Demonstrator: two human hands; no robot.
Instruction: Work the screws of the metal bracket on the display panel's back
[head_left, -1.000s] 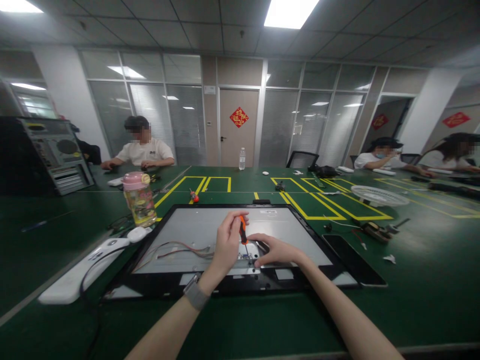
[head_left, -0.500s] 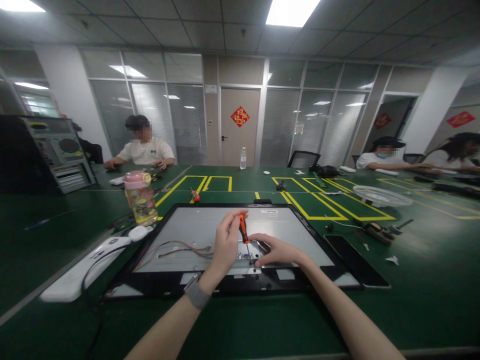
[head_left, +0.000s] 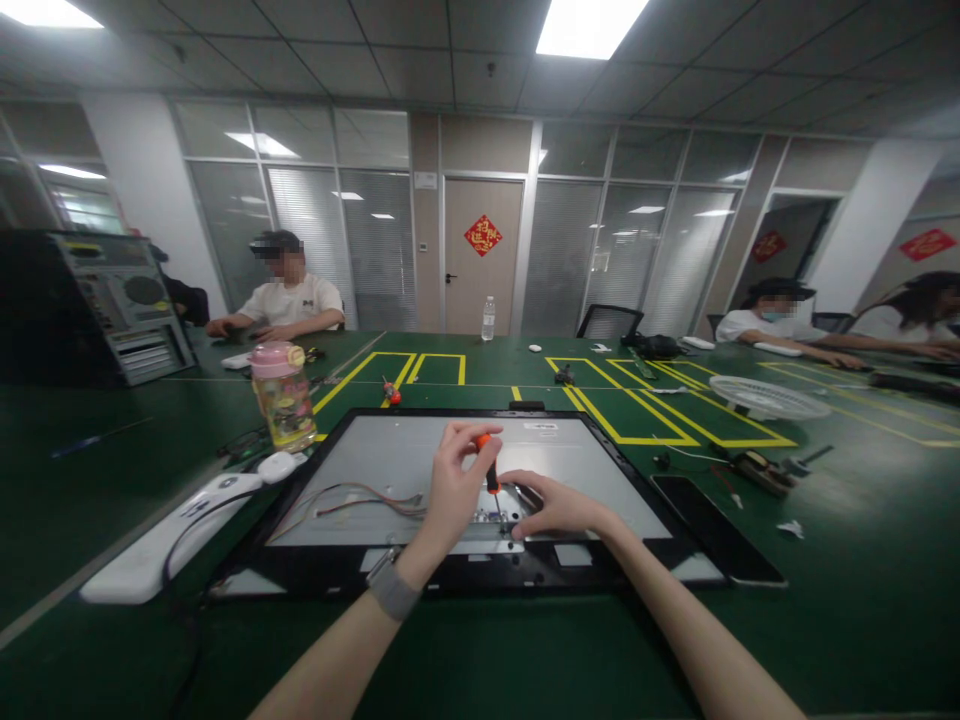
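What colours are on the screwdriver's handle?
Orange and black; the handle shows best in the head view.

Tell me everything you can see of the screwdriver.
The screwdriver has an orange and black handle, apparently plastic or rubber, with orange at the top, black below and an orange band at the lower end. A thin, metallic-looking shaft runs down from it. It stands nearly upright, leaning slightly, over the lower middle of the grey panel. The left hand grips the upper handle. Where exactly the tip rests is too small to tell.
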